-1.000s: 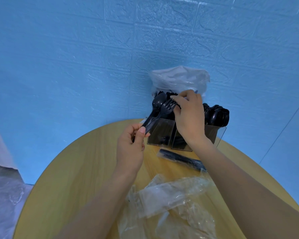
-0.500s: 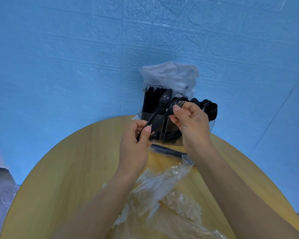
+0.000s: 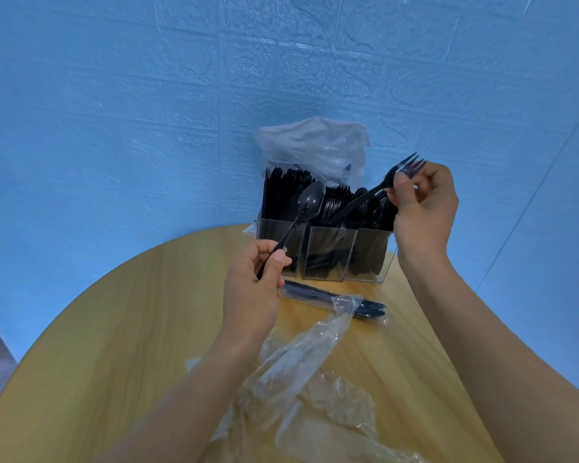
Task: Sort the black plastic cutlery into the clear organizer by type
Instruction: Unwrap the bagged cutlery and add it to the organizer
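Observation:
My left hand [image 3: 255, 282] pinches the handle of a black plastic spoon [image 3: 310, 202], bowl up, in front of the organizer's left compartment. My right hand [image 3: 423, 208] holds a black fork [image 3: 380, 187] near its tines, raised above the organizer's right end, handle slanting down-left. The clear organizer [image 3: 325, 255] stands at the table's far edge with three compartments, all packed with upright black cutlery. A sealed packet of black cutlery [image 3: 318, 295] lies on the table just in front of it.
Crumpled empty clear wrappers [image 3: 301, 372] lie on the round wooden table [image 3: 114, 345] between my arms. A clear plastic bag [image 3: 315, 145] stands behind the organizer against the blue wall.
My right hand has pulled the fork away from the spoon, up and to the right. The left hand keeps only the spoon.

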